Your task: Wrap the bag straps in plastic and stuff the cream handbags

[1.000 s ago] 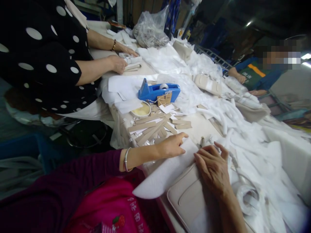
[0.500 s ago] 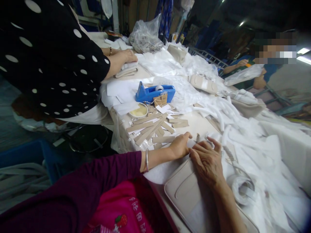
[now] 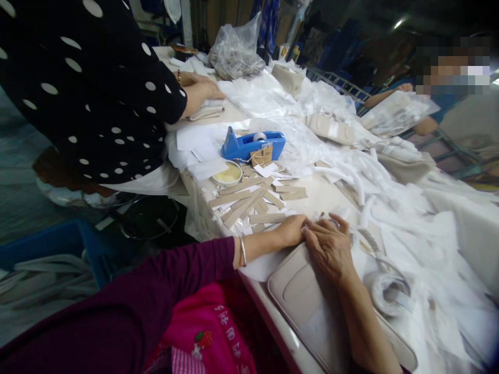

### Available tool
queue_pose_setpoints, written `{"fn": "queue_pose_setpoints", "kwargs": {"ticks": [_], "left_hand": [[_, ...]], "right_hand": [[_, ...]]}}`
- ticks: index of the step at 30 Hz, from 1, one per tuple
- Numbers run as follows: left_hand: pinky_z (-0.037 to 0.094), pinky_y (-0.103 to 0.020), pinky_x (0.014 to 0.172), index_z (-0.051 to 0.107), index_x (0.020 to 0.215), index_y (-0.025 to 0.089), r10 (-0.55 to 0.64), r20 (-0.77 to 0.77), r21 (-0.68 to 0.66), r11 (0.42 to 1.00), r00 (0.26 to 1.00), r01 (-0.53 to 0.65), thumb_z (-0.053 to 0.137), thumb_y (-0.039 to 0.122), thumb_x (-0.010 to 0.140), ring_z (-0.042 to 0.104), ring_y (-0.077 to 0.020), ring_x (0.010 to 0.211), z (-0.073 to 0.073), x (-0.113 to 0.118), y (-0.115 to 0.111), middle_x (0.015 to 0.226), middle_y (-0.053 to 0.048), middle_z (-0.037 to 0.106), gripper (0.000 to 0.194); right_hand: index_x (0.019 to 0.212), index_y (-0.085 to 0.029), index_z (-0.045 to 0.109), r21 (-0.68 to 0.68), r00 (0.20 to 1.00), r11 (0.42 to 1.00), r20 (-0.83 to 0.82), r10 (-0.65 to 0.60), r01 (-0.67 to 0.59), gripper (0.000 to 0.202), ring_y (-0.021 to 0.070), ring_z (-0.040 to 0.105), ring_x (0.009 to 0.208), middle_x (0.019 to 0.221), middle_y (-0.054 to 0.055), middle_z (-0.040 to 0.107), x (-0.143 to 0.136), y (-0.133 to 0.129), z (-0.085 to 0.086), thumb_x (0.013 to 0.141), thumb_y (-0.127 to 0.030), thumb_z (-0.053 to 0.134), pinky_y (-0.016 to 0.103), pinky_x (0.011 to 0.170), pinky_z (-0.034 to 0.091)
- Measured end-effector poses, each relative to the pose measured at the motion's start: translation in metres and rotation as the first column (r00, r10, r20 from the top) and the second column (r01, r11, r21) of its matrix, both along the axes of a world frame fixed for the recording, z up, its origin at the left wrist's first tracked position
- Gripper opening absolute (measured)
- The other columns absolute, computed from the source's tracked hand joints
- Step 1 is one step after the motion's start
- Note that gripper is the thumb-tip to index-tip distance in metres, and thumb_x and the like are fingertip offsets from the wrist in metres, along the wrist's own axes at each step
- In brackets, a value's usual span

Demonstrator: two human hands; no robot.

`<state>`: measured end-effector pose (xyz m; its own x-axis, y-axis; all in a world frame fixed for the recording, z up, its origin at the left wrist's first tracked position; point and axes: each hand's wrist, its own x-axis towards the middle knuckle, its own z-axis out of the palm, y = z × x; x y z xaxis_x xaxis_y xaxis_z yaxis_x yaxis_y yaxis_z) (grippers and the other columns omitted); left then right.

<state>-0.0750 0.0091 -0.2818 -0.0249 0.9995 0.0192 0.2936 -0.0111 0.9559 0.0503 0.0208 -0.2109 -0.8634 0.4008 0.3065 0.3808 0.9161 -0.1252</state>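
A beige bag (image 3: 300, 291) lies flat at the near edge of the table, partly under my right forearm. At its far edge my left hand (image 3: 293, 230) has its fingers closed, and its fingertips meet those of my right hand. My right hand (image 3: 330, 246) rests over the bag's far end, fingers bent, thumb side toward my left hand. What the fingertips pinch, if anything, is too small and hidden to make out. Just beyond my left hand are flat beige strips (image 3: 244, 205) and white paper slips.
A blue tape dispenser (image 3: 253, 147) and a round yellow tin (image 3: 227, 173) stand beyond the strips. A clear tape roll (image 3: 389, 294) lies right. White wrapping (image 3: 429, 234) covers the right side. Two people work at the far left and far right; a blue crate (image 3: 83, 244) is lower left.
My left hand's fingers have drawn in closer against my right hand. The view has shifted slightly. The person at the far right has moved a clear plastic bag.
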Motion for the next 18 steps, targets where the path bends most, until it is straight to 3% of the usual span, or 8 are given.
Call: {"fn": "queue_pose_setpoints", "kwargs": {"ticks": [3, 6, 8, 12, 18], "left_hand": [[0.046, -0.031, 0.087, 0.064, 0.098, 0.010, -0.210, -0.190, 0.109, 0.966, 0.959, 0.233, 0.046, 0.003, 0.075, 0.061, -0.0200, 0.093, 0.019, -0.027, -0.019, 0.100, -0.009, 0.069, 0.030], [0.035, -0.036, 0.105, 0.060, 0.114, 0.010, -0.283, -0.394, 0.227, 0.892, 0.875, 0.391, 0.041, -0.007, 0.070, 0.051, -0.0227, 0.119, 0.037, -0.065, -0.063, 0.124, -0.015, 0.060, 0.051], [0.029, -0.037, 0.110, 0.054, 0.125, 0.012, -0.356, -0.449, 0.248, 0.832, 0.820, 0.497, 0.038, -0.009, 0.070, 0.039, -0.0218, 0.132, 0.043, -0.085, -0.097, 0.139, -0.016, 0.047, 0.061], [0.025, -0.038, 0.114, 0.046, 0.135, 0.019, -0.554, -0.384, 0.198, 0.732, 0.739, 0.652, 0.036, -0.007, 0.076, 0.032, -0.0180, 0.137, 0.042, -0.103, -0.140, 0.146, -0.011, 0.040, 0.065], [0.028, -0.035, 0.114, 0.058, 0.125, 0.026, -0.687, -0.141, 0.082, 0.709, 0.713, 0.700, 0.050, -0.001, 0.067, 0.038, -0.0211, 0.134, 0.045, -0.109, -0.132, 0.141, -0.003, 0.047, 0.064]], "right_hand": [[0.061, -0.022, 0.059, 0.013, 0.999, 1.000, 0.043, -0.010, 0.010, 0.040, 0.0132, 0.055, 0.075, 0.066, -0.003, 0.064, -0.002, 0.001, -0.005, 0.094, -0.025, 0.037, 0.042, 0.106, 0.020], [0.055, -0.021, 0.054, 0.027, 0.999, 1.000, 0.050, -0.014, 0.013, 0.043, 0.0127, 0.054, 0.072, 0.059, -0.004, 0.059, -0.003, 0.001, -0.006, 0.094, -0.025, 0.038, 0.041, 0.105, 0.020], [0.052, -0.020, 0.051, 0.029, 0.999, 0.999, 0.046, -0.015, 0.013, 0.044, 0.0129, 0.054, 0.072, 0.056, -0.003, 0.057, -0.003, 0.001, -0.006, 0.094, -0.026, 0.038, 0.041, 0.105, 0.020], [0.052, -0.020, 0.050, 0.004, 0.999, 1.000, 0.045, -0.010, 0.009, 0.044, 0.0131, 0.054, 0.073, 0.058, -0.004, 0.059, -0.002, 0.003, -0.005, 0.094, -0.027, 0.039, 0.041, 0.105, 0.021], [0.051, -0.021, 0.051, -0.017, 0.999, 1.000, 0.040, -0.001, 0.002, 0.044, 0.0130, 0.054, 0.073, 0.056, -0.004, 0.057, -0.003, 0.002, -0.001, 0.094, -0.026, 0.041, 0.041, 0.105, 0.021]]}}
